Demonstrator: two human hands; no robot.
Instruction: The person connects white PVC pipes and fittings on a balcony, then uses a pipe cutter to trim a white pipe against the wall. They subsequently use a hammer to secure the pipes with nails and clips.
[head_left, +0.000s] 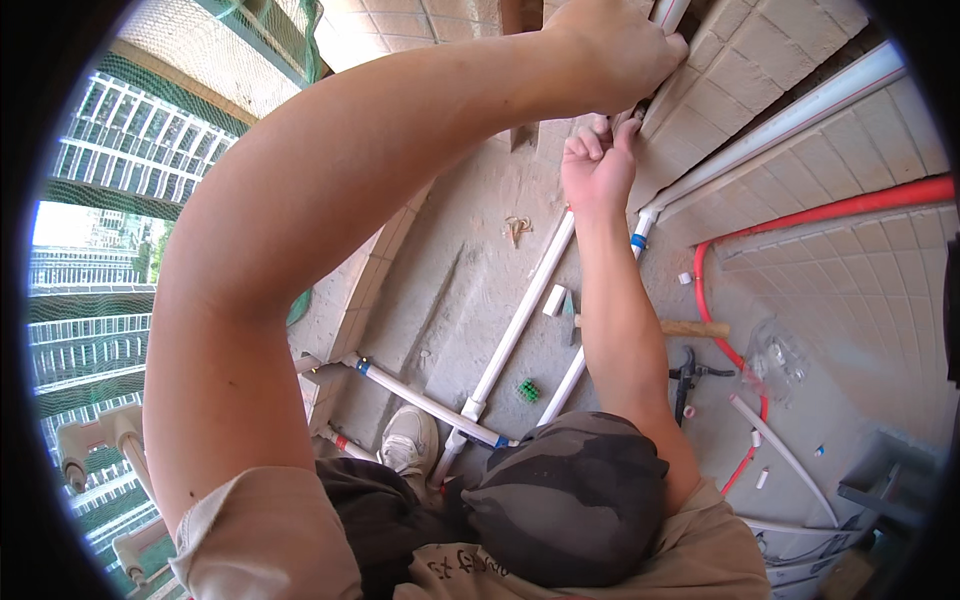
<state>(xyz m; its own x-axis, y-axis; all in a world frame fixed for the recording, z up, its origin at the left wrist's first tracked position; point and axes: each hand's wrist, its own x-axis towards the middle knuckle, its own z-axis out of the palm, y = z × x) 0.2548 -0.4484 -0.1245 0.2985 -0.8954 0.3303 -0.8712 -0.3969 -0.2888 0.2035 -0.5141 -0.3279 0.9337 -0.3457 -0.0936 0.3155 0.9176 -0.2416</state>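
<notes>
At the top of the view my left hand (626, 56) is closed around a white plastic pipe (670, 13) that runs along a groove in the block wall. My arm and knuckles hide much of the pipe. Just below it is my right hand (602, 161), palm up with curled fingers, its thumb and fingertips at the pipe's lower part by the wall's edge. Whether those fingers grip something cannot be told. A hammer (694, 328) with a wooden handle lies on the floor, partly behind my right forearm.
White pipes (517, 322) cross the concrete floor near my shoe (409, 442). A red conduit (701, 285) curves at the right, by a clear plastic bag (776, 360) and a black-handled tool (684, 382). Green netting (172, 97) hangs at the left. A dark camouflage-cloth shape (570, 495) fills the lower middle.
</notes>
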